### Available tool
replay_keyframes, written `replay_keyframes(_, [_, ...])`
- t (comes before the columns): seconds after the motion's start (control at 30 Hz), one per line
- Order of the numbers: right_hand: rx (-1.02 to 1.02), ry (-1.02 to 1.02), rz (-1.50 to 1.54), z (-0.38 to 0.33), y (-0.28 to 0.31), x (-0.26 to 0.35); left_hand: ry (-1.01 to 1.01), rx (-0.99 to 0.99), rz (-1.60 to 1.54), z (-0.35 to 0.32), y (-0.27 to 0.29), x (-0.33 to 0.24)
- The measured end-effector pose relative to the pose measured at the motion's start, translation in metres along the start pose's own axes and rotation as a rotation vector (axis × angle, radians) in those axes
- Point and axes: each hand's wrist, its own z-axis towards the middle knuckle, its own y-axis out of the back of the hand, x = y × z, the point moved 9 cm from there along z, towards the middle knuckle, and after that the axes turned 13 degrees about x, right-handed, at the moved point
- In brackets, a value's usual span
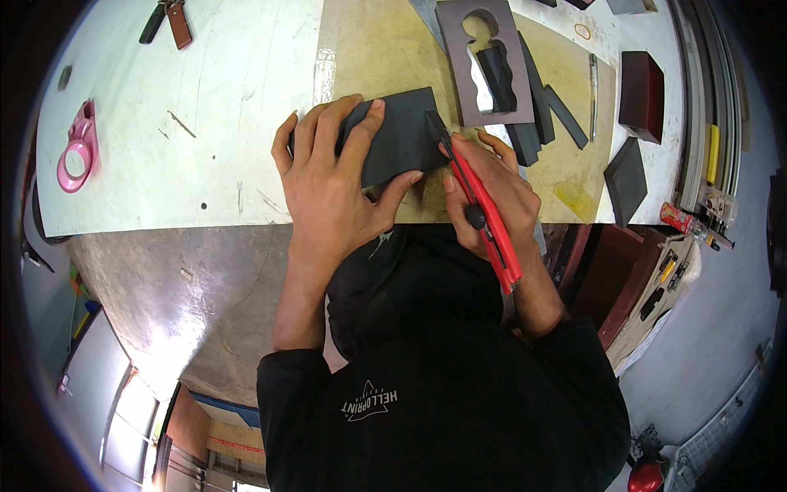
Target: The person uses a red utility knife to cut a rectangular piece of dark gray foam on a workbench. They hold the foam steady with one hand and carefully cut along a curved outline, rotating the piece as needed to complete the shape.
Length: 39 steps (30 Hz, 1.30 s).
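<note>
White tabletop across upper part of head view, yellowish sheet over its middle. Dark block at upper centre of frame. We grasp it with left hand, fingers spread over its left end, thumb at lower edge. Right hand, just beside: fingers wrapped round red cutter, dark tip over block's right edge; whether touching, we cannot tell. Upper right: grey slab with cutout, silver pen, dark red box. Upper left: pink tape dispenser.
</note>
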Motion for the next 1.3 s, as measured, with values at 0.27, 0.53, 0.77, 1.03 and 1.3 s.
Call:
replay_keyframes(0.27, [0.009, -0.013, -0.008, 0.002, -0.002, 0.003, -0.001, -0.006, 0.001, -0.001, 0.002, 0.001])
replay_keyframes(0.53, [0.023, -0.006, -0.056, 0.002, -0.003, 0.002, -0.001, -0.015, 0.003, 0.002, 0.000, -0.002])
replay_keyframes(0.77, [0.106, 0.003, -0.064, 0.005, -0.004, 0.002, 0.002, -0.018, 0.019, 0.003, 0.002, -0.005])
replay_keyframes(1.03, [0.106, -0.012, -0.027, 0.007, -0.006, 0.003, 0.004, 0.001, 0.019, 0.001, 0.003, -0.004])
replay_keyframes(1.3, [0.166, 0.000, -0.028, 0.014, -0.005, 0.004, -0.010, -0.028, 0.019, 0.000, 0.002, -0.005])
